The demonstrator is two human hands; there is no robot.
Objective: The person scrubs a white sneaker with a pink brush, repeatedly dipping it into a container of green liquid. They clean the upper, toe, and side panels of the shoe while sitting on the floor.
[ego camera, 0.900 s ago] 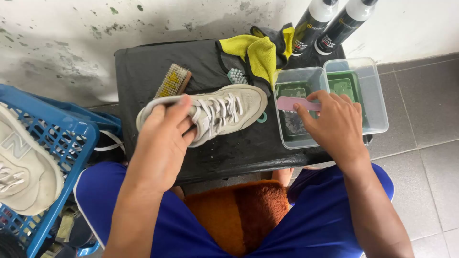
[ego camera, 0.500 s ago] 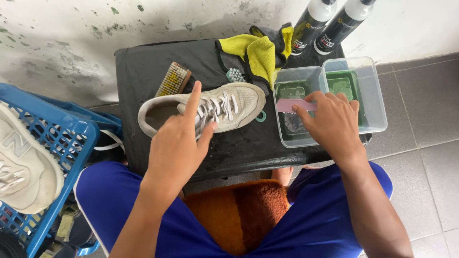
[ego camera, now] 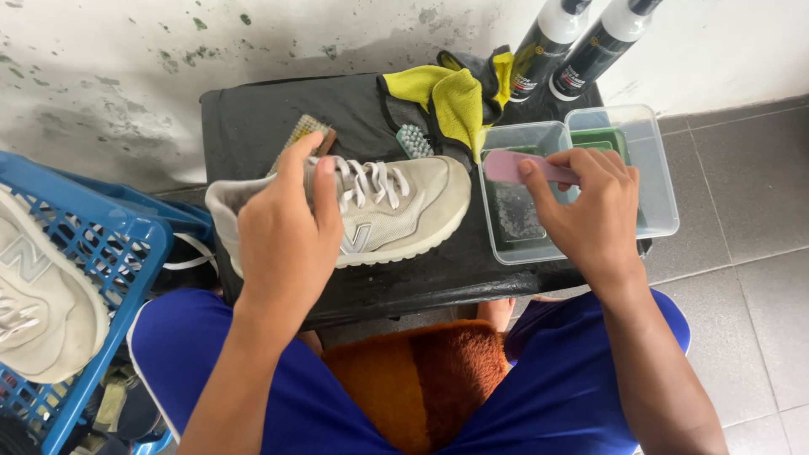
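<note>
A beige sneaker (ego camera: pixel 396 211) with white laces lies on a black-covered table (ego camera: pixel 253 118), toe pointing right. My left hand (ego camera: pixel 282 227) grips its heel and collar, thumb and fingers over the opening. My right hand (ego camera: pixel 590 211) holds a pink brush (ego camera: pixel 510 166) over the nearer of two clear plastic tubs (ego camera: pixel 506 248), which has dark bristles or water inside. The second tub (ego camera: pixel 657 168) stands just behind it with a green item in it.
A yellow and grey cloth (ego camera: pixel 447 93), a wooden brush (ego camera: pixel 308 131) and a small teal brush (ego camera: pixel 413 139) lie behind the sneaker. Two black spray bottles (ego camera: pixel 573 46) stand at the back right. A blue crate (ego camera: pixel 84 253) with another sneaker (ego camera: pixel 38 312) sits left.
My left hand has closed over the sneaker's heel and turned the shoe more onto its side. My right hand has lifted the pink brush up out of the tub.
</note>
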